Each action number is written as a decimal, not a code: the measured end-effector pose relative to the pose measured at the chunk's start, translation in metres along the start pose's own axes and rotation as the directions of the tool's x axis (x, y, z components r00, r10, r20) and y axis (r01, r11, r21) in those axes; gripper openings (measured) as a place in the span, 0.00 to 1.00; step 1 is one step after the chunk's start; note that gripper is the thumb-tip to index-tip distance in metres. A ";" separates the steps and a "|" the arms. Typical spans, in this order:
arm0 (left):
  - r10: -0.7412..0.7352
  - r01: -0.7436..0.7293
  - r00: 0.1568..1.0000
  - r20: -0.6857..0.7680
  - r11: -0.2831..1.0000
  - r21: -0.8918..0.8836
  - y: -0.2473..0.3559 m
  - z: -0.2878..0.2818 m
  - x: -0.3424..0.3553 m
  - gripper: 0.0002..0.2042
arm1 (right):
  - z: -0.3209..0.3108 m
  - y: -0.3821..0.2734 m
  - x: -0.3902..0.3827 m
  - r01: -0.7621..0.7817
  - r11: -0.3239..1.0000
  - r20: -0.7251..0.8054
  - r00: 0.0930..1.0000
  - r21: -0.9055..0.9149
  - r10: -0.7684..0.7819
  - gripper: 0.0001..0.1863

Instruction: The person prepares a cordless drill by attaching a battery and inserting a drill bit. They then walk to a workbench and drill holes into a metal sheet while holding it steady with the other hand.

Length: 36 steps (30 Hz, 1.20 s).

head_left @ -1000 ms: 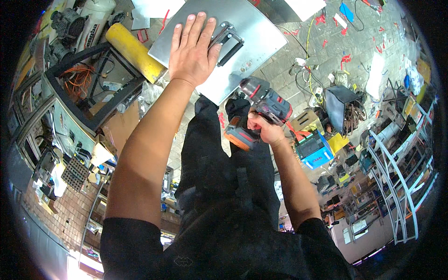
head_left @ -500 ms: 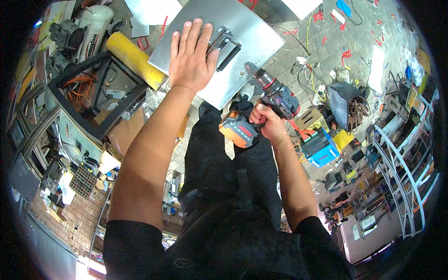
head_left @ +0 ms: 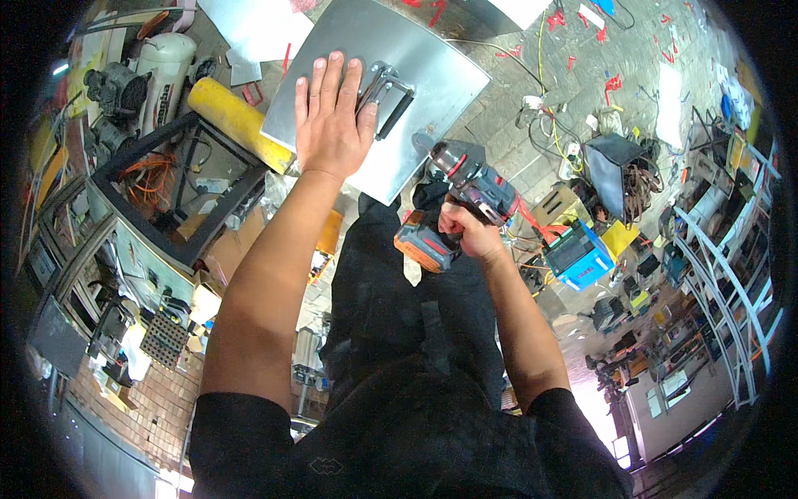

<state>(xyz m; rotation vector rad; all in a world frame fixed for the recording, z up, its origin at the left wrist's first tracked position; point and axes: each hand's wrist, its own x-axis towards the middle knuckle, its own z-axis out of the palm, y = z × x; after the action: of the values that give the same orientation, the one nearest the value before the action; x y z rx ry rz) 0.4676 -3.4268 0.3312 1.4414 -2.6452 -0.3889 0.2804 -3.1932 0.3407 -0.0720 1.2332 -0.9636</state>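
My left hand [head_left: 331,125] lies flat, fingers stretched out, on a shiny sheet-metal panel [head_left: 449,71]. Just right of its thumb, a handle with a black grip [head_left: 395,116] is fixed to that panel. My right hand [head_left: 472,231] is wrapped round the grip of a cordless drill [head_left: 482,190] with an orange and black battery at its base. The drill's chuck points up and left at the panel's near right edge, by a small hole or mark there. Whether a bit touches the metal I cannot tell.
A yellow cylinder [head_left: 239,125] and a black square frame [head_left: 179,241] stand to the left, with a white tank [head_left: 165,79] behind. On the right are a blue box [head_left: 579,256], a dark bin [head_left: 605,173], loose cables and metal racking [head_left: 715,266]. Red scraps litter the floor.
My right hand has brought the drill up and left, closer to the panel's edge. My left hand stays flat on the panel; both have shifted slightly left in view.
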 end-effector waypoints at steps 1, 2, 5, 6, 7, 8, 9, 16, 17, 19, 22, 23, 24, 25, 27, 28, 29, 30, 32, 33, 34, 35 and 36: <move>0.004 -0.004 1.000 0.005 1.000 -0.006 0.000 -0.001 0.000 0.32 | -0.001 0.003 0.001 0.020 0.999 0.001 1.000 0.029 -0.020 0.15; 0.007 -0.007 1.000 -0.004 1.000 -0.009 0.001 -0.001 0.002 0.32 | -0.003 0.004 0.004 0.017 0.996 -0.022 1.000 0.084 -0.016 0.14; 0.001 -0.001 1.000 0.005 1.000 -0.005 0.002 -0.001 -0.001 0.32 | 0.000 -0.003 0.008 0.027 0.990 -0.082 0.996 0.135 -0.016 0.13; 0.001 -0.001 1.000 0.013 1.000 0.005 0.000 -0.001 0.003 0.32 | -0.001 -0.005 0.009 0.052 0.995 -0.070 0.996 0.083 -0.046 0.13; 0.001 -0.001 1.000 0.021 1.000 0.016 0.000 -0.002 0.007 0.32 | -0.002 -0.006 0.009 0.078 0.996 -0.056 0.996 0.031 -0.076 0.13; 0.010 -0.010 1.000 0.017 1.000 0.013 0.001 -0.002 0.007 0.33 | -0.003 -0.006 0.008 0.064 0.997 -0.049 0.997 0.045 -0.062 0.13; 0.016 -0.016 1.000 0.014 1.000 0.011 0.001 -0.002 0.004 0.33 | -0.002 -0.006 0.006 0.049 0.997 -0.039 0.998 0.058 -0.046 0.13; 0.020 -0.021 0.999 0.027 0.999 0.026 0.000 -0.001 0.003 0.33 | -0.004 -0.016 0.002 0.036 0.999 -0.087 0.996 -0.023 -0.038 0.14; 0.016 -0.017 0.999 0.033 1.000 0.024 0.000 -0.001 0.003 0.33 | -0.004 -0.019 0.002 0.026 0.998 -0.109 0.993 -0.061 -0.032 0.14; 0.012 -0.013 0.999 0.044 1.000 0.017 0.000 -0.001 0.002 0.33 | -0.006 -0.014 0.001 0.029 0.995 -0.096 0.995 -0.096 -0.038 0.14; 0.017 -0.018 0.999 0.051 1.000 0.019 0.000 -0.001 -0.001 0.33 | -0.011 -0.008 0.000 0.040 0.992 -0.061 0.997 -0.119 -0.048 0.13; 0.020 -0.021 0.999 0.046 1.000 0.017 0.000 0.000 -0.001 0.33 | -0.013 -0.005 -0.001 0.036 0.992 -0.064 0.997 -0.117 -0.044 0.12; 0.020 -0.021 0.999 0.039 1.000 0.017 0.000 0.001 -0.001 0.33 | -0.012 -0.004 -0.001 0.033 0.993 -0.064 0.997 -0.116 -0.040 0.11; 0.021 -0.022 0.999 0.033 1.000 0.016 0.000 0.001 -0.001 0.33 | -0.010 -0.003 -0.002 0.029 0.993 -0.065 0.997 -0.115 -0.037 0.10; 0.019 -0.020 0.999 0.028 1.000 0.021 0.000 0.001 0.001 0.33 | -0.002 -0.010 -0.009 0.002 0.964 -0.070 0.997 -0.265 -0.021 0.09; 0.019 -0.019 1.000 0.024 1.000 0.023 0.000 0.000 0.003 0.33 | -0.003 -0.002 -0.008 0.051 0.968 -0.051 0.997 -0.247 -0.065 0.07; 0.019 -0.019 1.000 0.021 1.000 0.018 0.000 0.000 0.004 0.33 | -0.002 0.000 -0.007 0.063 0.973 -0.078 0.994 -0.220 -0.082 0.07; 0.018 -0.019 1.000 0.022 1.000 0.012 0.001 0.000 0.003 0.33 | 0.001 0.001 -0.007 0.073 0.979 -0.106 0.990 -0.192 -0.095 0.08; 0.021 -0.021 1.000 0.023 1.000 0.013 0.001 -0.001 0.003 0.33 | 0.000 -0.002 -0.001 0.059 0.984 -0.129 0.988 -0.166 -0.081 0.11; 0.025 -0.025 0.999 0.023 1.000 0.019 0.001 -0.002 0.007 0.33 | 0.000 -0.005 0.009 0.135 0.991 -0.048 0.990 -0.003 -0.135 0.12; 0.028 -0.029 0.999 0.024 0.999 0.024 0.000 -0.002 0.008 0.33 | 0.001 -0.006 0.006 0.115 0.993 -0.068 0.991 -0.037 -0.117 0.12; 0.024 -0.025 0.999 0.038 0.999 0.025 0.000 -0.002 0.004 0.33 | 0.003 -0.007 0.002 0.094 0.993 -0.089 0.991 -0.072 -0.100 0.11; 0.022 -0.023 0.999 0.045 0.999 0.028 0.000 -0.003 0.003 0.33 | 0.003 -0.005 0.000 0.093 0.990 -0.102 0.989 -0.108 -0.104 0.11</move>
<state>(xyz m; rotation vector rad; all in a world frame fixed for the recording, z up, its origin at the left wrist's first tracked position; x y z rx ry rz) 0.4663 -3.4296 0.3336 1.4260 -2.7105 -0.3878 0.2800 -3.1980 0.3443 -0.1656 1.3890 -0.9999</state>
